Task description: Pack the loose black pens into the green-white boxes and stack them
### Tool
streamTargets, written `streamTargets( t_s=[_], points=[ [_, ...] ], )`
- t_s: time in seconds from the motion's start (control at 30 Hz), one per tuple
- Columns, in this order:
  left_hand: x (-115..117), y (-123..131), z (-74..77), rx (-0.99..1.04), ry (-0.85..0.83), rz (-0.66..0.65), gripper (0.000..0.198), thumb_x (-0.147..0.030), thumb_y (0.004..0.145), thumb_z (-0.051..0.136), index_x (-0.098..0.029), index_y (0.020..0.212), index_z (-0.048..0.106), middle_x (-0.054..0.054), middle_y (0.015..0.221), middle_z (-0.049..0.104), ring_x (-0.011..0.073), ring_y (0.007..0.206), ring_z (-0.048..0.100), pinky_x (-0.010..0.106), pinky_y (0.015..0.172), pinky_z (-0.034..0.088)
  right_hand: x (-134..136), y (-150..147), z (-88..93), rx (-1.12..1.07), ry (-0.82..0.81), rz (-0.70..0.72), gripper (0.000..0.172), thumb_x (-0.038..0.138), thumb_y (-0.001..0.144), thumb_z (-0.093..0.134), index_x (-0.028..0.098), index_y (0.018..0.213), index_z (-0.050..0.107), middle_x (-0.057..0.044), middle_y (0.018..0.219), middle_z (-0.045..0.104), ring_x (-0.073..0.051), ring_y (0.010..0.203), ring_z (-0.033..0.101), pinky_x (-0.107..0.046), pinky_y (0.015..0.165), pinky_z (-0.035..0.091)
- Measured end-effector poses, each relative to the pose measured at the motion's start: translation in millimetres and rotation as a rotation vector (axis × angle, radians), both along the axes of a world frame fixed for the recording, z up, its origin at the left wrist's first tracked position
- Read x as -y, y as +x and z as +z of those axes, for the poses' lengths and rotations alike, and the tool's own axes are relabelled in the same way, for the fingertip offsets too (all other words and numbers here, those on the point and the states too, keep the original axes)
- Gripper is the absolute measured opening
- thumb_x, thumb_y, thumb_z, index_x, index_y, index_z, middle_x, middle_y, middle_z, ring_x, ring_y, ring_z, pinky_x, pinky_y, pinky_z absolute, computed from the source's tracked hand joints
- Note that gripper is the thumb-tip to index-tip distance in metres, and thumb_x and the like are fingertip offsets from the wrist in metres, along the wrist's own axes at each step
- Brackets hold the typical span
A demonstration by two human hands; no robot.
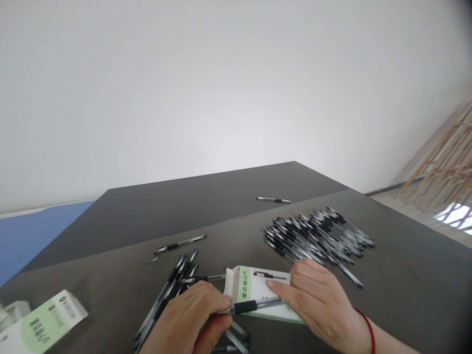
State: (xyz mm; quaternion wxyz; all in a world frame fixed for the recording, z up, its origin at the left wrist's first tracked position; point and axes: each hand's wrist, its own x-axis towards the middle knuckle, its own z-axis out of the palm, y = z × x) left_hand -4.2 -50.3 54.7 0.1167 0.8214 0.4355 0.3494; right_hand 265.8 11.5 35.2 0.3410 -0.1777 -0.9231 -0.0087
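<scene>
My left hand [193,314] pinches a black-gripped gel pen [246,307] between thumb and fingers near one end. The pen lies roughly level across the front of a white and green pen box [248,278]. My right hand [319,300] is closed around the right end of this box, its thumb on the printed face close to the pen's far end. The box's left end has a raised flap. Several loose pens [165,292] lie beside and under my left hand, partly hidden by it.
A large heap of pens [313,236] lies right of centre on the dark table [409,295]. Single pens rest at the left [180,243] and at the back [273,199]. Another green and white box [47,322] is at the lower left. A white wall stands behind.
</scene>
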Motion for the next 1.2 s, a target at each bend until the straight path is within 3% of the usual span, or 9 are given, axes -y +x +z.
streamTargets(
  t_s=[0.17, 0.37, 0.5, 0.6, 0.67, 0.8, 0.9, 1.07, 1.2],
  points=[
    [2, 7, 9.0, 0.0, -0.205, 0.134, 0.005, -0.032, 0.092, 0.054, -0.03, 0.094, 0.058, -0.005, 0.083, 0.07, 0.0139, 0.074, 0.066, 0.021, 0.069, 0.046, 4, -14, 2.9, 0.051, -0.011, -0.084, 0.025, 0.022, 0.099, 0.047, 0.012, 0.121, 0.055, -0.005, 0.079, 0.06, -0.019, 0.072, 0.049, -0.033, 0.069, 0.036],
    [-7, 10, 12.7, 0.091, -0.542, 0.022, 0.014, -0.035, 0.094, 0.05, -0.024, 0.099, 0.057, -0.003, 0.08, 0.066, 0.0132, 0.072, 0.062, 0.022, 0.067, 0.045, 14, -37, 0.0, 0.037, -0.113, -0.027, 0.025, 0.024, 0.1, 0.043, 0.016, 0.12, 0.055, -0.008, 0.089, 0.067, -0.021, 0.078, 0.056, -0.034, 0.072, 0.041],
    [-4, -10, 10.0, 0.188, -0.652, 0.04, 0.026, -0.041, 0.095, 0.043, -0.022, 0.11, 0.053, -0.004, 0.075, 0.062, 0.0139, 0.07, 0.059, 0.024, 0.066, 0.045, 14, -41, -6.6, -0.067, -0.634, -0.041, 0.018, 0.02, 0.099, 0.042, 0.019, 0.108, 0.058, -0.006, 0.097, 0.068, -0.019, 0.086, 0.06, -0.03, 0.077, 0.043],
    [11, -29, 6.4, -0.101, -0.651, 0.235, 0.016, -0.031, 0.091, 0.048, -0.022, 0.097, 0.059, -0.002, 0.079, 0.066, 0.0162, 0.075, 0.062, 0.027, 0.071, 0.047, 13, -39, -9.3, -0.16, -1.106, 0.009, 0.015, 0.025, 0.099, 0.039, 0.019, 0.093, 0.051, -0.001, 0.078, 0.065, -0.015, 0.072, 0.057, -0.026, 0.07, 0.042],
    [24, -35, 0.9, -0.295, -0.59, 0.3, 0.018, -0.025, 0.085, 0.052, -0.023, 0.1, 0.063, 0.003, 0.099, 0.07, 0.0206, 0.093, 0.065, 0.034, 0.084, 0.049, 12, -39, -8.3, -0.192, -1.272, 0.059, 0.015, 0.029, 0.099, 0.039, 0.019, 0.089, 0.046, 0.0, 0.073, 0.064, -0.014, 0.068, 0.054, -0.025, 0.068, 0.041],
    [38, -26, -12.7, -0.577, -0.457, 0.248, 0.06, -0.012, 0.074, 0.054, -0.025, 0.133, 0.053, 0.005, 0.146, 0.051, 0.0258, 0.135, 0.044, 0.046, 0.115, 0.031, 4, -44, -1.7, -0.168, -1.236, 0.036, 0.015, 0.029, 0.094, 0.045, 0.018, 0.085, 0.05, -0.001, 0.077, 0.064, -0.011, 0.059, 0.042, -0.023, 0.058, 0.033],
    [30, -14, -16.8, -0.738, -0.394, 0.191, 0.076, -0.002, 0.069, 0.049, -0.02, 0.142, 0.043, 0.007, 0.154, 0.041, 0.0251, 0.141, 0.036, 0.046, 0.118, 0.027, -5, -51, 0.5, -0.163, -1.169, 0.025, 0.013, 0.025, 0.092, 0.047, 0.018, 0.082, 0.053, 0.0, 0.076, 0.061, -0.01, 0.061, 0.044, -0.022, 0.058, 0.034],
    [8, -5, -13.2, -0.791, -0.321, 0.115, 0.05, -0.002, 0.072, 0.048, -0.016, 0.118, 0.061, 0.01, 0.125, 0.064, 0.0266, 0.122, 0.053, 0.045, 0.111, 0.034, -11, -60, -3.9, -0.13, -1.151, 0.005, 0.012, 0.02, 0.091, 0.045, 0.018, 0.079, 0.047, 0.005, 0.064, 0.047, -0.01, 0.056, 0.043, -0.021, 0.055, 0.034],
    [2, -2, -14.2, -0.821, -0.328, 0.102, 0.029, -0.007, 0.069, 0.056, -0.017, 0.096, 0.063, 0.01, 0.105, 0.068, 0.0281, 0.102, 0.061, 0.044, 0.096, 0.046, -8, -68, -5.3, -0.094, -1.065, -0.04, 0.006, 0.016, 0.088, 0.05, 0.017, 0.092, 0.055, 0.005, 0.07, 0.047, -0.011, 0.064, 0.044, -0.022, 0.059, 0.032]
  ],
)
